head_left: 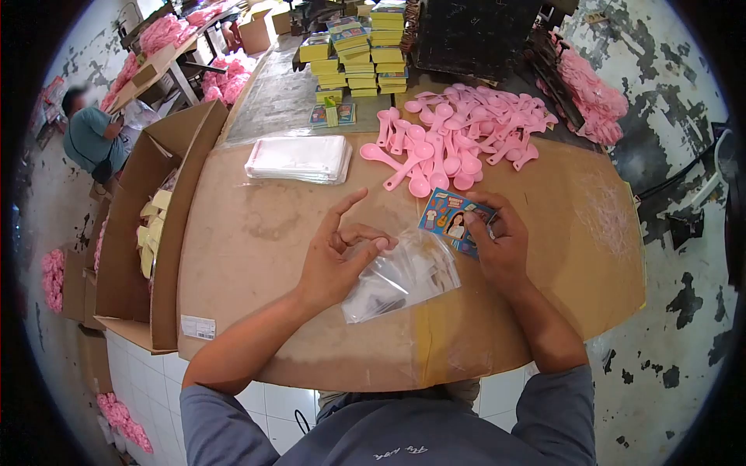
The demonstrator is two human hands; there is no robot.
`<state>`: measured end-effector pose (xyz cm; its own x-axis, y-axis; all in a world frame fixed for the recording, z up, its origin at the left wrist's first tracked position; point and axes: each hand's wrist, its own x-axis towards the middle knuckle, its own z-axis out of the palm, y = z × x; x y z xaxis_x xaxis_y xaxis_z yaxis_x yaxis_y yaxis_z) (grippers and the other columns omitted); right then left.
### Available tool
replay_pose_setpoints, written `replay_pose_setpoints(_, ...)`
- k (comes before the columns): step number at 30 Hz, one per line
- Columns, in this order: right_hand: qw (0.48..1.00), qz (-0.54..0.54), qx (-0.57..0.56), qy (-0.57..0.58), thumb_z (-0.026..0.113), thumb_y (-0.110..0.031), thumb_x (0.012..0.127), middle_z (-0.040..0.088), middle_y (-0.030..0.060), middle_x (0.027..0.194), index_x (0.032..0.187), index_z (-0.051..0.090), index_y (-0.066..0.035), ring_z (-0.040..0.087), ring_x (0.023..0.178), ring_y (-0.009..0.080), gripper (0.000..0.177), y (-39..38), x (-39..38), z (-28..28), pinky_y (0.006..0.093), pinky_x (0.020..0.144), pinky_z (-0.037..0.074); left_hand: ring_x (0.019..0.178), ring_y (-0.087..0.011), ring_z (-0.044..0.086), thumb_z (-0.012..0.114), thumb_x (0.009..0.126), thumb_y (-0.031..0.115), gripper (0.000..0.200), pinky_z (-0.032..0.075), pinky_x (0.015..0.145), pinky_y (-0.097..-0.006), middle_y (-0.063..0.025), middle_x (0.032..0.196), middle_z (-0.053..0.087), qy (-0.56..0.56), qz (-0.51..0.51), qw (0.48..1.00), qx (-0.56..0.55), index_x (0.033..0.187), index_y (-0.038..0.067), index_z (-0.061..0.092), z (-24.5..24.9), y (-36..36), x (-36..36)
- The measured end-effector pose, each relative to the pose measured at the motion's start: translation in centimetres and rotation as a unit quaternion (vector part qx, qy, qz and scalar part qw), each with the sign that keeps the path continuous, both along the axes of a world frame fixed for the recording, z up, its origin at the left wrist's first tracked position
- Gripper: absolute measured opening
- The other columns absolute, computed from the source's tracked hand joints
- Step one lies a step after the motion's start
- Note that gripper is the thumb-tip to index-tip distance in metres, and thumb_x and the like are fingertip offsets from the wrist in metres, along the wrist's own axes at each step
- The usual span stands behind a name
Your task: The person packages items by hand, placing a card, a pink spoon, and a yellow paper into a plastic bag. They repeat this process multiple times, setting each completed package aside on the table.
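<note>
In my right hand [501, 237] is a blue printed card [444, 215], pinched between thumb and fingers. My left hand [338, 252] is at the upper left edge of a clear plastic bag [392, 287], its thumb and bent fingers closed on the bag's edge while the index finger points up. The bag lies partly below and between both hands. Just beyond the card is a pile of pink spoons [439, 155]. A stack of clear plastic bags [298, 159] lies beyond my left hand.
An open cardboard box [167, 311] with pale yellow pieces borders the table's left side. Stacks of yellow-edged cards [350, 58] stand at the back, beside a dark box [478, 39]. A person [95, 136] sits at the far left. Pink bundles [587, 93] lie back right.
</note>
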<state>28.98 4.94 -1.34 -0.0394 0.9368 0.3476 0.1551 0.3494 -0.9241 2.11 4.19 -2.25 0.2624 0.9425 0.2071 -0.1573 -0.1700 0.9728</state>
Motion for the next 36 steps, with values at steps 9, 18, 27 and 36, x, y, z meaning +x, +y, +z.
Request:
replay_pose_setpoints(9,0.998,0.042,0.020,0.033,0.066,-0.002,0.097,0.068,0.0065,0.111,0.123,0.064,0.000,0.063,0.098,0.0110,0.027,-0.4,-0.8,-0.5,0.0283,0.088,0.052,0.100,-0.0164,0.073,0.072,0.093,-0.001,0.077,0.052,0.098,-0.0331,-0.0114,0.097,0.077,0.050,-0.027,0.996,-0.065,0.155,0.000,0.027,0.7,-0.9,0.5)
replay_pose_setpoints(18,0.960,0.139,0.135,-0.201,0.071,0.003,0.088,0.066,0.0080,0.097,0.119,0.068,-0.003,0.063,0.093,0.0156,0.031,-0.5,-0.9,0.4,0.0285,0.078,0.052,0.111,-0.0140,0.068,0.077,0.091,0.009,0.072,0.044,0.107,-0.0359,-0.0065,0.101,0.078,0.165,-0.002,0.985,0.052,0.152,0.005,0.040,-0.4,-1.2,0.6)
replay_pose_setpoints(27,0.992,0.058,0.073,-0.086,0.074,-0.008,0.091,0.070,0.0107,0.101,0.121,0.066,-0.002,0.067,0.085,0.0172,0.032,-1.5,-1.8,-0.8,0.0302,0.077,0.054,0.097,-0.0121,0.067,0.071,0.094,0.000,0.057,0.054,0.082,-0.0248,-0.0127,0.103,0.075,0.139,0.038,0.988,0.062,0.146,0.002,0.048,0.7,-2.0,0.8)
replay_pose_setpoints(36,0.950,0.110,0.162,-0.244,0.073,-0.007,0.089,0.069,0.0141,0.101,0.115,0.070,-0.003,0.069,0.085,0.0277,0.027,-2.1,-3.2,0.6,0.0349,0.075,0.055,0.097,-0.0124,0.069,0.067,0.098,0.003,0.047,0.057,0.085,-0.0297,-0.0108,0.103,0.074,0.066,0.021,0.998,0.005,0.142,0.002,0.051,0.0,-1.9,0.9)
